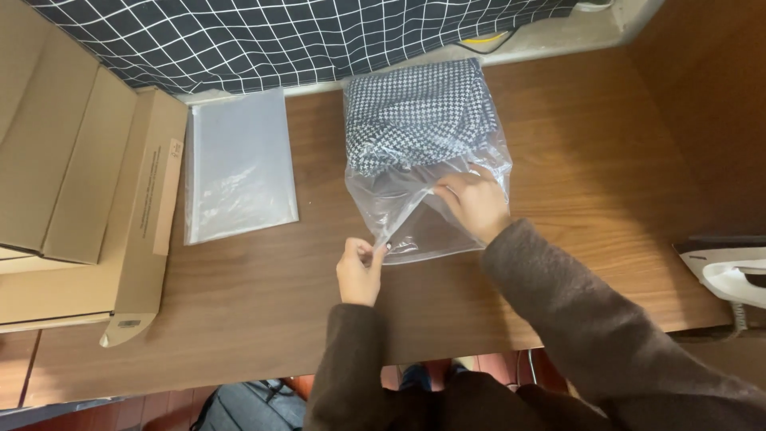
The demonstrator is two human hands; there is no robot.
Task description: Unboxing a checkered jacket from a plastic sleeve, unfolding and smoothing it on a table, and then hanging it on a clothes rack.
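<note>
Pinching the clear plastic bag's [427, 187] thin, slippery open edge at 6 o'clock, the left hand [359, 271] steadies it while the right hand [476, 203], fingers spread, presses the soft, light houndstooth fabric [415, 112] toward 12 o'clock on the surface [263, 303].

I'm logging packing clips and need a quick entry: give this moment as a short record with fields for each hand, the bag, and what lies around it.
left hand: pinches the near corner of the clear bag
right hand: flat on the bag's open end
bag contents: folded checked cloth, at the far end
surface: wooden table
left of bag: stack of empty clear bags, flat cardboard boxes
right edge: white iron
</note>
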